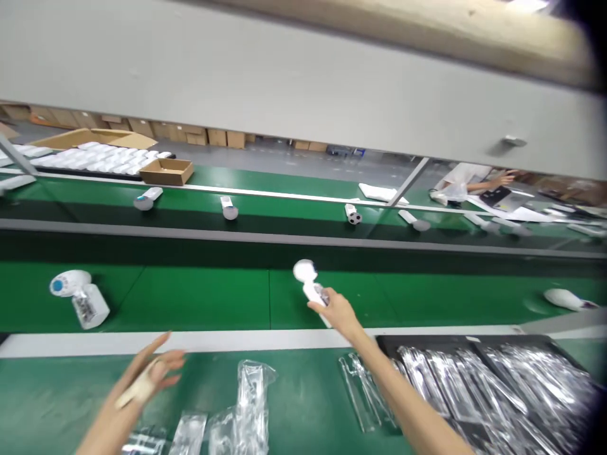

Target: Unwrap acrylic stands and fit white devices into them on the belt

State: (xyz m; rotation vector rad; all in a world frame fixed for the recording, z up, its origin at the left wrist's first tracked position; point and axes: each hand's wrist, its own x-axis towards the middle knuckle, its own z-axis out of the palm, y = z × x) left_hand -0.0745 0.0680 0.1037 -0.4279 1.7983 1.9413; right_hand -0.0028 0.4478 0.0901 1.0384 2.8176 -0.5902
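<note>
Since R hand (336, 311) is closed round the white handheld device (310, 284) on the belt (199, 297) w/ L hand (142, 379) open, empty, lift by handle, keep head clear.

You've got a white device (310, 284) in your right hand (334, 311): smooth glossy plastic. Conveyor belt (199, 297) is matt green, looks rubbery. Bags (249, 395) at the near edge are clear crinkly plastic film, v. shiny. Box (167, 170) at the far edge: plain brown cardboard.
</note>
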